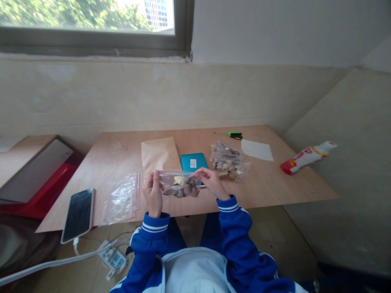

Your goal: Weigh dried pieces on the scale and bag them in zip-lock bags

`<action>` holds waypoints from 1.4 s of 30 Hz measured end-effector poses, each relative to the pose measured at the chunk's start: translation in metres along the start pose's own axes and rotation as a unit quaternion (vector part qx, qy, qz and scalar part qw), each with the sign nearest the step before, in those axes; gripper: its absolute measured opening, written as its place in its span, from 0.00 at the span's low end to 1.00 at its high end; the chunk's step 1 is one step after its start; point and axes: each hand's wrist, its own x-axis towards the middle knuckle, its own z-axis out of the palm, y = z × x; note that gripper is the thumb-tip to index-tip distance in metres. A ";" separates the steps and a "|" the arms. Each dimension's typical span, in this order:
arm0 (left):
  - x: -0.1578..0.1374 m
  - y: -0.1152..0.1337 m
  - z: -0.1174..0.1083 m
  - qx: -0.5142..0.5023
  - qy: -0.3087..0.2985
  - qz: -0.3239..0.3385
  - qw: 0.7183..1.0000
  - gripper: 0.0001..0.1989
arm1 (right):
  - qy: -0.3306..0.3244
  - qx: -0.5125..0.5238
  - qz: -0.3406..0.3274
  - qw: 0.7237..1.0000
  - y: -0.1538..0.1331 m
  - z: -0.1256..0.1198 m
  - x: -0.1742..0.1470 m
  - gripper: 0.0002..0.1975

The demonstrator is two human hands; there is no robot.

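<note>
A clear zip-lock bag (183, 191) with brown and cream pieces in it, perhaps dried mushrooms or stones, hangs between my hands over the front of the table. My left hand (153, 193) pinches its left end, thumb upward. At the upper right corner, along the red-lined seal, the fingers of my right hand (213, 182) are closed on it. Just behind the bag lies a flat teal case (193, 161) with a white label, partly covered. To the right, several similar filled bags (230, 165) lie in a pile.
On the wooden table (265, 187) are a brown paper envelope (160, 152), clear plastic bags (121, 199), a screwdriver (230, 134) and white paper (257, 149). A red-and-white bottle (307, 158) stands right. A cabled phone (78, 213) overhangs the front left edge.
</note>
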 end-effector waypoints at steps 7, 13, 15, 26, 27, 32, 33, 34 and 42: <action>0.001 -0.007 0.026 -0.070 0.055 -0.009 0.996 0.17 | 0.072 0.084 -0.001 0.994 0.004 0.017 0.002 0.19; -0.005 -0.007 0.034 -0.081 0.063 -0.004 0.995 0.17 | 0.171 0.069 0.012 0.983 0.019 0.027 0.008 0.19; -0.007 -0.007 0.032 -0.082 0.046 -0.016 0.995 0.17 | 0.201 0.068 0.012 0.977 0.021 0.029 0.010 0.19; 0.010 -0.021 0.005 0.055 -0.208 -0.049 0.975 0.24 | 0.402 -0.223 0.001 0.888 0.040 -0.062 -0.008 0.22; 0.014 -0.024 0.002 0.100 -0.205 -0.021 0.973 0.23 | 0.426 -0.264 0.013 0.865 0.043 -0.077 -0.012 0.23; 0.027 -0.035 -0.010 0.205 -0.179 0.054 0.961 0.15 | 0.499 -0.390 0.094 0.768 0.049 -0.119 -0.030 0.24; 0.030 -0.038 -0.012 0.217 -0.172 0.063 0.959 0.14 | 0.510 -0.398 0.100 0.756 0.048 -0.119 -0.032 0.26; 0.032 -0.040 -0.014 0.230 -0.164 0.073 0.956 0.13 | 0.520 -0.406 0.107 0.744 0.048 -0.117 -0.035 0.29; 0.061 -0.065 -0.039 0.344 -0.140 0.146 0.917 0.21 | 0.450 -0.458 0.111 0.759 0.067 -0.059 -0.064 0.38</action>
